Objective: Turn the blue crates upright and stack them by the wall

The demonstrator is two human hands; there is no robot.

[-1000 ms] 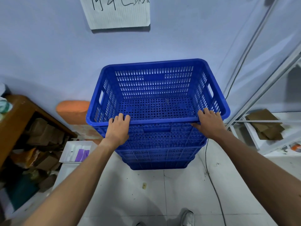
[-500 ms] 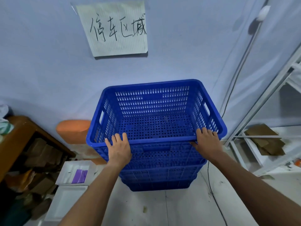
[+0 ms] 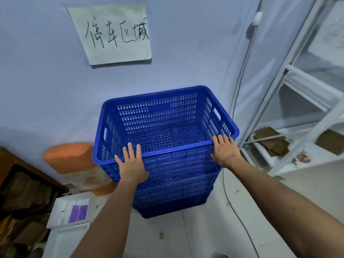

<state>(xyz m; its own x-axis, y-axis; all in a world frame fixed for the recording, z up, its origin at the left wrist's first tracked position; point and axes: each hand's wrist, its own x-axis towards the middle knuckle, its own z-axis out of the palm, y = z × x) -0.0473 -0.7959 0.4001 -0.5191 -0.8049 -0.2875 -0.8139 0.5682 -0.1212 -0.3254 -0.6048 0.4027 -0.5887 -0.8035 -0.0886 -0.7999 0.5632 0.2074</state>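
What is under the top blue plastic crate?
Under the top blue perforated plastic crate sit more nested blue crates on the pale floor. Their insides are covered, so any contents cannot be seen.

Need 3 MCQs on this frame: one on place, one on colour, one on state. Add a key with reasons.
1. Where is the orange object relative to the crate stack?
A. right of it
B. left of it
C. inside it

2. What colour is the patch in the white tray?
A. green
B. red
C. purple

3. How does the top crate sit?
A. upright, open side up
B. upside down
C. on its side

Key:
1 B: it sits by the wall, left of the stack.
2 C: the patch is plainly purple against the white.
3 A: its perforated floor shows through the open top.
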